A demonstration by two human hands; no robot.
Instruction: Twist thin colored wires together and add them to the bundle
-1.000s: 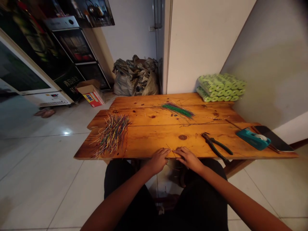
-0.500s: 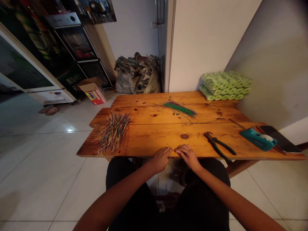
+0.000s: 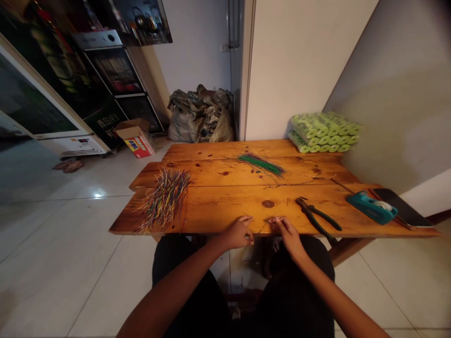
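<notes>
At the front edge of the wooden table (image 3: 225,206), my left hand (image 3: 238,233) has its fingers curled, with a short thin wire (image 3: 246,214) showing at its fingertips. My right hand (image 3: 287,231) is a little apart from it, thumb and fingertips pinched together. A faint thin strand shows beside the right fingertips; its full length is too fine to follow. To the right of my right hand lie dark-handled pliers (image 3: 317,218), jaws toward the back left. A loose pile of multicoloured wires (image 3: 167,197) is on the table's left part.
Farther back lies a bundle of green wires (image 3: 262,164), with a twisted dark strand (image 3: 292,184) in front. On the right are a teal tape dispenser (image 3: 369,206) and a dark phone-like slab (image 3: 405,206). Packs of green-wrapped rolls (image 3: 322,134) stand at the back right corner.
My hands have moved apart; the right has shifted rightward, and the left fingers have curled more. The whole view has shifted slightly.
</notes>
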